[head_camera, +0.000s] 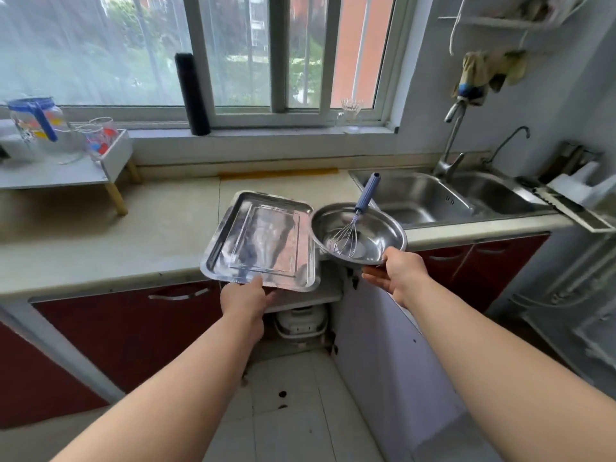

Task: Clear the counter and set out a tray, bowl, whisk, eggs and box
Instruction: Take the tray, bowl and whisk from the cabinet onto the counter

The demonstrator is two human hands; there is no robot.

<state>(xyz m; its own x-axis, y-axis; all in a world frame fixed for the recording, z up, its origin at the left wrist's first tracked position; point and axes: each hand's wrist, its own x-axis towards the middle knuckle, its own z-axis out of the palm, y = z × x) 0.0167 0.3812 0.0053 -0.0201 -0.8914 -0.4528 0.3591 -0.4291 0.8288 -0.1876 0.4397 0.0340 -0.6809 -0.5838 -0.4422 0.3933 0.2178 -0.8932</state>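
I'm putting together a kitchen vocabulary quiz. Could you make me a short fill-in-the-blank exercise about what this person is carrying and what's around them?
1. The left hand holds the near edge of a flat steel ____.
2. The whisk stands in the ____ that the right hand holds.
3. The whisk's handle is coloured ____.
4. Set into the counter on the right is a steel double ____.

Missing words: tray; bowl; blue; sink.
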